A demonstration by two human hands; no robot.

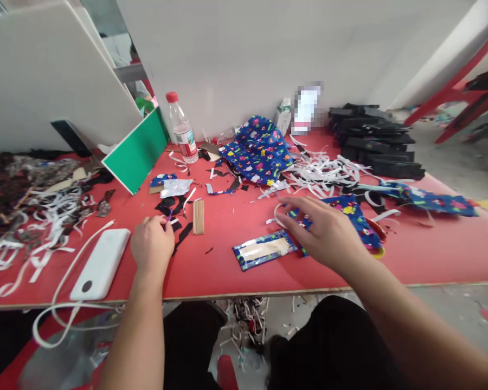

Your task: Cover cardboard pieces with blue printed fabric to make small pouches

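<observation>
Both forearms reach over the red table (pixel 228 271). Left hand (pixel 151 245) is curled, pinching a small purple tool (pixel 169 215) at the fingertips. Right hand (pixel 323 230) is spread loose, grasping nothing, fingertips (pixel 287 208) on a white strip (pixel 277 215). Wrapped fabric piece (pixel 264 249) lies flat just below those fingers, one looks finished; loose printed fabric (pixel 258 149) and white strips (pixel 325 173) farther back look unworked

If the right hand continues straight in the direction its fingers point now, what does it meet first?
Probably the curled white strip just at the fingertips of the right hand, which points left and away. Beyond lies bare red table. Depth is uncertain.
</observation>
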